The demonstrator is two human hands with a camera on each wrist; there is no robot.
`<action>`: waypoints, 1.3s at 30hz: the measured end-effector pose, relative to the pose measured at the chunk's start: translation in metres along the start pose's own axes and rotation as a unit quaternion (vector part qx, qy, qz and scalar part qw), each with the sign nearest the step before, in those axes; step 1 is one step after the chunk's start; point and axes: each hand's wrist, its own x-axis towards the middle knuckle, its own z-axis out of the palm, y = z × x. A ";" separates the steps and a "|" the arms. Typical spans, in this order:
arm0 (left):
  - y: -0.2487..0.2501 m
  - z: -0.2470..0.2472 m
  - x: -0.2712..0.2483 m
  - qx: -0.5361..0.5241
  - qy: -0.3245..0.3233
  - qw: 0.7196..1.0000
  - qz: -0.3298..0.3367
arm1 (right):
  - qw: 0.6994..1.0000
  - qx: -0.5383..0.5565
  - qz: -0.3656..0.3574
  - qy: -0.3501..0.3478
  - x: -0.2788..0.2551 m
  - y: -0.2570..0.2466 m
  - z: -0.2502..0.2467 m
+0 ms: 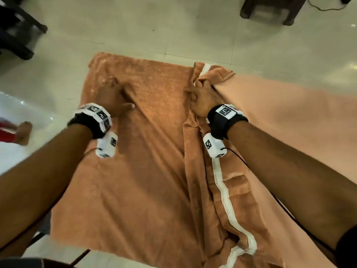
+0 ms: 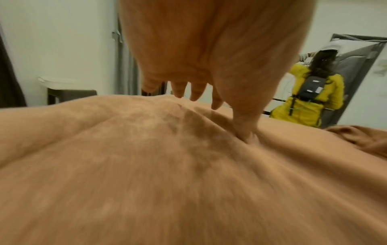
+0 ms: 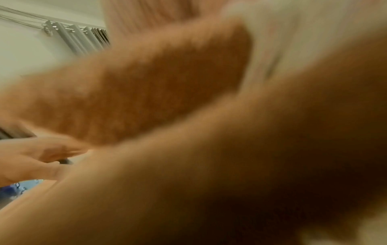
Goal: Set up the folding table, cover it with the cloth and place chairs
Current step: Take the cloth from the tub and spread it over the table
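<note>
Orange-tan cloth (image 1: 154,171), plain, with a white hem band (image 1: 225,192) along the folded part. Cream glossy floor (image 1: 173,26). Dark brown stool (image 1: 270,10). Black wristbands (image 1: 228,124) carrying white blocks printed with black square markers. Yellow jacket (image 2: 303,106), black backpack (image 2: 312,89).

I count one orange cloth (image 1: 150,171) with one white hem band (image 1: 226,192). Two hands work it, left hand (image 1: 111,96) and right hand (image 1: 201,98). I see two dark chairs, one (image 1: 15,29) far left and one (image 1: 270,8) far right. One bystander in yellow (image 2: 307,102).
</note>
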 end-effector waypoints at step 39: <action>-0.105 0.105 -0.321 -0.099 -0.067 0.950 -0.290 | 0.960 -0.213 -0.094 -0.157 -0.194 -0.183 0.203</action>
